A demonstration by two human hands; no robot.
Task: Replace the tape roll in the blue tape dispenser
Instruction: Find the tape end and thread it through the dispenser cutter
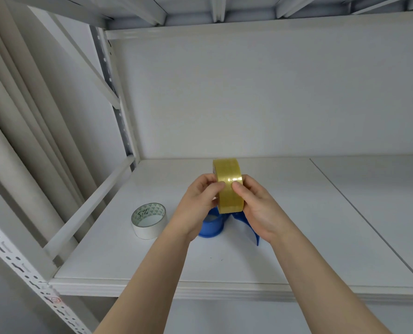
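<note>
A yellow tape roll (pixel 228 186) stands on edge in the air above the shelf, held between both hands. My left hand (pixel 195 206) grips its left side and my right hand (pixel 260 208) its right side, both thumbs pressed on the outer band. The blue tape dispenser (pixel 212 225) lies on the shelf just below the roll, largely hidden by my hands; its round hub shows under my left wrist and a curved blue part under my right hand.
A white tape roll (pixel 148 220) with a printed core lies flat on the white shelf (pixel 321 237), left of my left hand. A metal upright and a slanted brace bound the shelf on the left. The back wall stands behind.
</note>
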